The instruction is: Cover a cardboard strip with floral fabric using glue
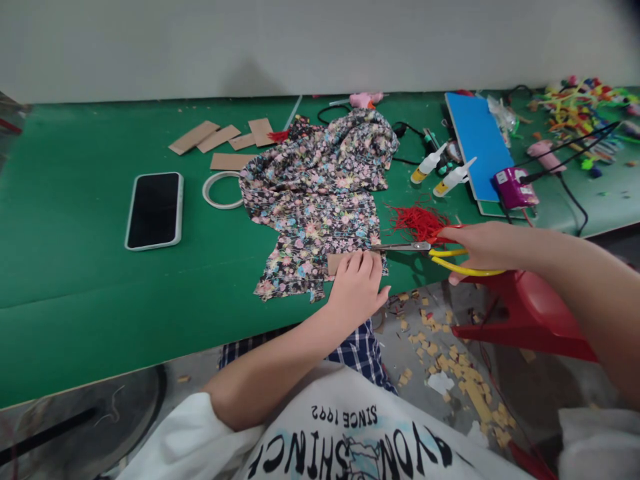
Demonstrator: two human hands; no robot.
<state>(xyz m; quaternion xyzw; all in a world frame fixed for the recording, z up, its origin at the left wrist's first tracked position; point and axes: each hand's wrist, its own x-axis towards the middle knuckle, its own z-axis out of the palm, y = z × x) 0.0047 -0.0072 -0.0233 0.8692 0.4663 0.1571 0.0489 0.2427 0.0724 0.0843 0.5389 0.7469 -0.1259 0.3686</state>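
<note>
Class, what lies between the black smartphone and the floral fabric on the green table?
In the head view, a white tape ring lies between black smartphone and floral fabric.

Green table [75,280] with floral fabric [315,207], phone [155,210], tape ring [220,190].

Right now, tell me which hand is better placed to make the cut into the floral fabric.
Probably the right hand: it grips the yellow-handled scissors, whose blades point at the floral fabric edge. The left hand lies flat on a cardboard piece over the fabric.
</note>
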